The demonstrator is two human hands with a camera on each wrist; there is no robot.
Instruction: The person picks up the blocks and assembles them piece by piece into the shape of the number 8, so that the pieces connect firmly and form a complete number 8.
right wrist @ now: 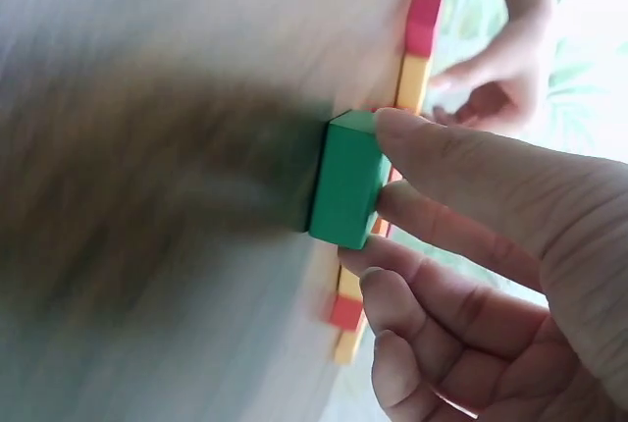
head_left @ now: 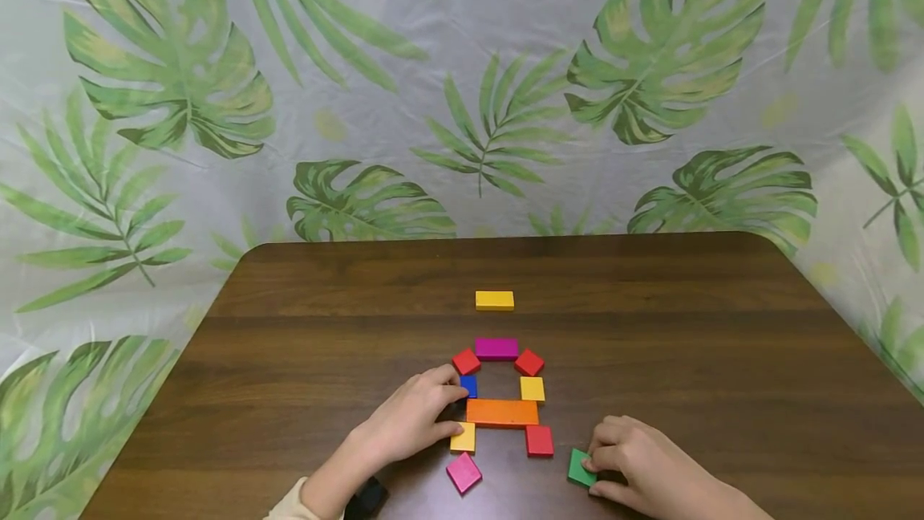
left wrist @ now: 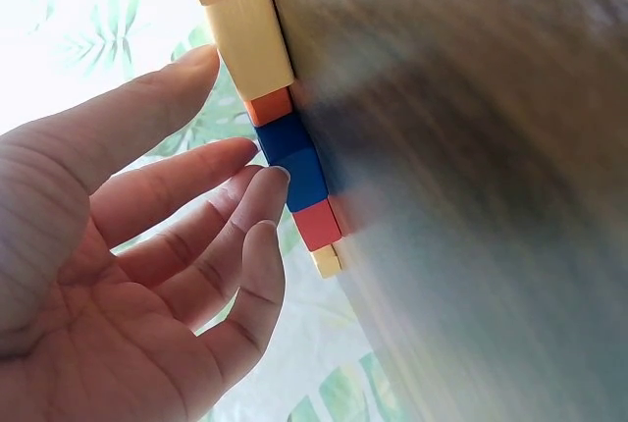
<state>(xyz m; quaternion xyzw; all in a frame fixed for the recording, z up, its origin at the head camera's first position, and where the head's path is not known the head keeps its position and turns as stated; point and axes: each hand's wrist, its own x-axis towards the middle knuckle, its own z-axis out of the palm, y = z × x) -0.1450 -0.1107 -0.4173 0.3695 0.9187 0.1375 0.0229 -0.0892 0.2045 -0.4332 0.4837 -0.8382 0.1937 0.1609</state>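
My left hand (head_left: 411, 416) reaches in at the left side of a block figure. Its fingertips touch the blue block (head_left: 469, 386), and the thumb touches the lower yellow block (head_left: 463, 438). In the left wrist view the fingers are loosely bent, with nothing gripped between them. Right of the figure, my right hand (head_left: 635, 460) pinches a green block (right wrist: 345, 182) between thumb and fingers, low at the tabletop. An orange bar (head_left: 501, 413) crosses the figure's middle. A red block (head_left: 539, 440) sits under its right end, and a pink block (head_left: 464, 473) lies turned at lower left.
The figure's top has a magenta bar (head_left: 496, 349) between tilted red blocks (head_left: 530, 363). A yellow block (head_left: 532, 389) stands on its right side. Farther back lies a yellow bar (head_left: 494, 301) on the brown table (head_left: 289, 327). A leaf-patterned cloth (head_left: 505, 22) hangs behind.
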